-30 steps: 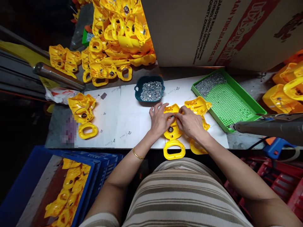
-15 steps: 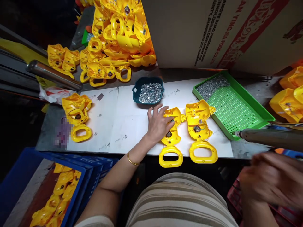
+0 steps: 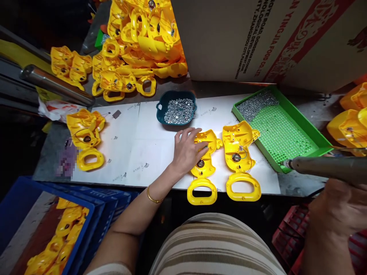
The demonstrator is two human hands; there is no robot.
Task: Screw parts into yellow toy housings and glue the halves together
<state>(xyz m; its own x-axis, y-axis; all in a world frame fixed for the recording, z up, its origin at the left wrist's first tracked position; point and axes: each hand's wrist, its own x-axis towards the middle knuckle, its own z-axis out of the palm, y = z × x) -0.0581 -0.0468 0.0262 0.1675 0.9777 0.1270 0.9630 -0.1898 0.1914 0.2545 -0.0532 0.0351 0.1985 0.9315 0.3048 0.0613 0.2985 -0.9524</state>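
Observation:
My left hand (image 3: 186,151) rests over a yellow animal-shaped plastic shell half (image 3: 205,170), fingers spread across its upper part and hiding some of it. The shell lies open side up, with a round speaker, wires and a loop handle. Just right of it lies a similar yellow shell half (image 3: 238,147), untouched, with its handle toward me. My right hand (image 3: 334,212) is raised at the right edge, slightly blurred, its fingers curled. It is close under a metal cylinder (image 3: 327,168) with a narrow tip; whatever the fingers hold is hidden.
A dark teal bowl (image 3: 160,114) of small screws stands behind my left hand. The green perforated tray (image 3: 312,143) holds more screws. Another shell (image 3: 86,130) lies at left, a yellow pile (image 3: 143,49) behind. A large carton (image 3: 218,42) stands at back; blue crates (image 3: 88,214) sit lower left.
My right hand has risen from below the table edge to just under the metal cylinder. My left hand stays on the shell. The view has shifted slightly.

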